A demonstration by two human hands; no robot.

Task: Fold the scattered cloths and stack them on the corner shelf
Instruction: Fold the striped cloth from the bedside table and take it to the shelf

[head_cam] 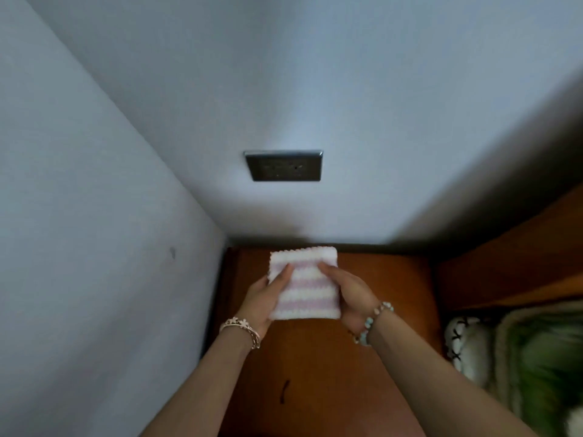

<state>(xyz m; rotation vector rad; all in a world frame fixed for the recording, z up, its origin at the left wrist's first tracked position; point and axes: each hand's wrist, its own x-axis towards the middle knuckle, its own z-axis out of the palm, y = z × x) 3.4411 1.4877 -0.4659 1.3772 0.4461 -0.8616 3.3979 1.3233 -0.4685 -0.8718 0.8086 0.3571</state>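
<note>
A folded cloth [310, 288] with pink and white stripes sits between my two hands, over the back of the brown wooden corner shelf [315, 373]. My left hand [268, 294] grips its left edge, thumb on top. On the other side my right hand [350, 294] grips the right edge, thumb lying across the top. Whether the cloth rests on the wood or hangs just above it cannot be told.
Two pale walls meet at the shelf's left back corner, and a dark wall socket [284, 165] sits above. A small dark mark [284, 392] lies on the shelf near me. To the right are a wooden bed frame [504, 269] and green and white bedding [520, 357].
</note>
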